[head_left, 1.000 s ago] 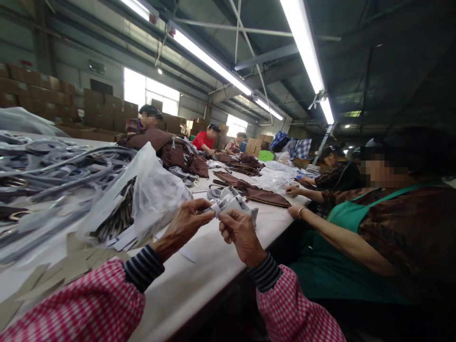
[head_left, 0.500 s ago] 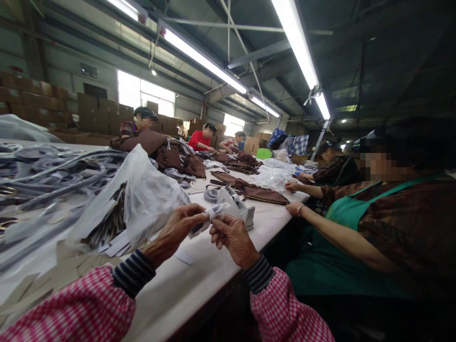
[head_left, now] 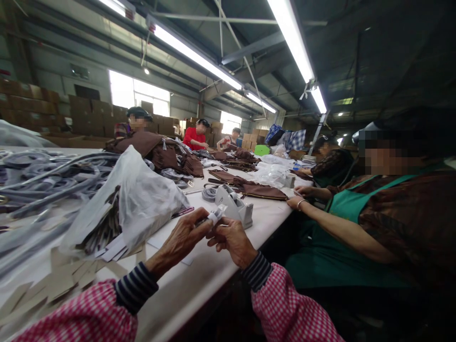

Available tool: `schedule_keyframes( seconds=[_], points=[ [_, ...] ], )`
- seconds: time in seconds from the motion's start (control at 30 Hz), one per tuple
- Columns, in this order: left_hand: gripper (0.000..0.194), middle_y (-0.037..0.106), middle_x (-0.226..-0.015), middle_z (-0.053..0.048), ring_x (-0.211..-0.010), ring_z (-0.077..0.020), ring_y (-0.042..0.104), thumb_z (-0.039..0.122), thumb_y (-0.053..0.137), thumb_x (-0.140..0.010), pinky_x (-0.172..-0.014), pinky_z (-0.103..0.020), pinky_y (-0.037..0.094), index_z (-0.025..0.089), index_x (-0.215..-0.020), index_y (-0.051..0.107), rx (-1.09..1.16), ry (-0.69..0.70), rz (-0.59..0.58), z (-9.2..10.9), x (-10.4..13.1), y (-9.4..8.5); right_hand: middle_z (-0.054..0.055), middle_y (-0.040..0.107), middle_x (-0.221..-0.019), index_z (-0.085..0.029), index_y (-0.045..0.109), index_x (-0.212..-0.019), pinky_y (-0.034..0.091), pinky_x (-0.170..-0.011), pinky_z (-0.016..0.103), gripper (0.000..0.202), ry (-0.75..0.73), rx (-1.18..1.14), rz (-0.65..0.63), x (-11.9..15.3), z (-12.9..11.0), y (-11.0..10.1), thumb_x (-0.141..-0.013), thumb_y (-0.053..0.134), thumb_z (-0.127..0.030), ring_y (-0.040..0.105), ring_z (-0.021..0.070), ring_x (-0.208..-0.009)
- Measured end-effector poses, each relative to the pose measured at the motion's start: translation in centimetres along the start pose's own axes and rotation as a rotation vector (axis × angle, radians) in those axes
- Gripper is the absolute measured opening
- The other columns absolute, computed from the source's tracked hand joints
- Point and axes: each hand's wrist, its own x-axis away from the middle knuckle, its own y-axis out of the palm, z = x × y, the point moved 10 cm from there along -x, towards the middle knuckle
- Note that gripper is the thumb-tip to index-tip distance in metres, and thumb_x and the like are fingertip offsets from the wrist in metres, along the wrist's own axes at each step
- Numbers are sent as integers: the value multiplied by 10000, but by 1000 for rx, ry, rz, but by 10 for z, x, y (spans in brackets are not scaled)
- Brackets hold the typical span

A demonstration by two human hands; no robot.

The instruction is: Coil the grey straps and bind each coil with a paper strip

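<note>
Between my hands is a small plastic-wrapped strap [head_left: 215,216] with a white band round it, partly hidden by my fingers. My left hand [head_left: 187,235] pinches it from the left, thumb and fingers closed. From the right, my right hand [head_left: 232,240] grips its lower end with bent fingers. Just behind them on the table stands a grey-white tape dispenser [head_left: 231,202], with a coiled grey strap [head_left: 209,194] beside it. To the left of my hands lies a clear plastic bag [head_left: 147,197] full of thin flat strips.
Wrapped grey straps [head_left: 53,175] heap up at the left, with beige card pieces [head_left: 60,280] in front. Brown bags [head_left: 249,186] lie farther along the table [head_left: 171,294]. A co-worker in a green apron [head_left: 342,232] sits close at the right; other people work beyond.
The strap has turned in my hands and now shows less, with my hands closer together. The co-worker's far hand has drawn nearer to the other one. The view has shifted slightly.
</note>
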Motion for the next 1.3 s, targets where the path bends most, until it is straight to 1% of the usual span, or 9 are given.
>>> schedule_keyframes(
  seconds=[0.23, 0.37, 0.5, 0.8, 0.97, 1.03, 1.1, 1.2, 1.3],
  points=[
    [304, 598, -674, 23, -609, -159, 522, 483, 592, -896, -578, -262, 360, 182, -868, 625, 196, -209, 12, -37, -2, 2, -9, 631, -581, -174, 650, -811, 386, -442, 224, 232, -175, 481, 214, -5, -11, -19, -813, 735, -389, 567, 129, -459],
    [271, 580, -715, 8, -649, -155, 513, 434, 612, -839, -606, -262, 382, 181, -750, 574, 364, -310, 126, -48, -1, -6, 65, 720, -851, -172, 689, -1043, 544, -737, 331, 190, -713, 1115, 410, 30, -66, -6, -908, 727, -300, 690, 227, -792],
    [218, 535, -672, 22, -632, -152, 488, 392, 587, -808, -595, -268, 379, 191, -735, 547, 403, -299, 69, -36, 4, 8, 134, 692, -1239, -177, 587, -1354, 546, -911, 396, 367, -1135, 1468, 220, 58, -71, 34, -992, 540, -135, 644, 285, -1132],
    [198, 662, -785, -29, -717, -175, 569, 225, 669, -685, -614, -282, 408, 153, -870, 668, 254, -306, -37, -21, 7, 22, 64, 652, -849, -190, 591, -1016, 521, -681, 351, 212, -1347, 1693, 170, 55, -56, 27, -918, 494, -28, 656, 265, -805],
    [206, 628, -738, -9, -648, -157, 540, 210, 715, -676, -547, -268, 382, 162, -871, 670, 117, -337, -73, -11, 35, 4, 26, 634, -781, -230, 566, -898, 521, -630, 301, 138, -1286, 1528, 25, 66, -57, 43, -933, 525, -103, 660, 231, -733],
    [165, 629, -741, -1, -664, -156, 564, 245, 731, -724, -550, -257, 401, 164, -857, 676, 49, -277, -96, 5, 37, -22, 44, 677, -889, -221, 595, -1082, 558, -662, 285, 121, -1173, 1366, -47, 66, -58, 49, -967, 562, -204, 688, 219, -789],
    [169, 667, -806, -8, -726, -158, 611, 285, 705, -817, -593, -245, 451, 163, -934, 700, -2, -205, -56, 30, 23, -73, 75, 693, -1041, -217, 514, -1350, 578, -645, 262, 389, -1074, 1222, -46, 63, -60, 51, -987, 595, -332, 702, 202, -816],
    [219, 727, -1054, -87, -863, -161, 658, 275, 630, -962, -760, -278, 535, 121, -1107, 687, -367, -104, 427, 80, -12, -219, 89, 682, -1126, -233, 453, -1451, 585, -585, 250, 513, -982, 1105, 38, 53, -59, 44, -996, 588, -428, 705, 183, -776],
    [348, 629, -1352, -146, -1148, -212, 613, 335, 537, -1052, -1012, -409, 499, 129, -1328, 591, -496, -187, 655, 85, -34, -334, 77, 681, -1171, -253, 595, -1290, 617, -679, 254, 330, -909, 1105, -7, 38, -37, 43, -988, 603, -386, 721, 170, -795]
  ],
)
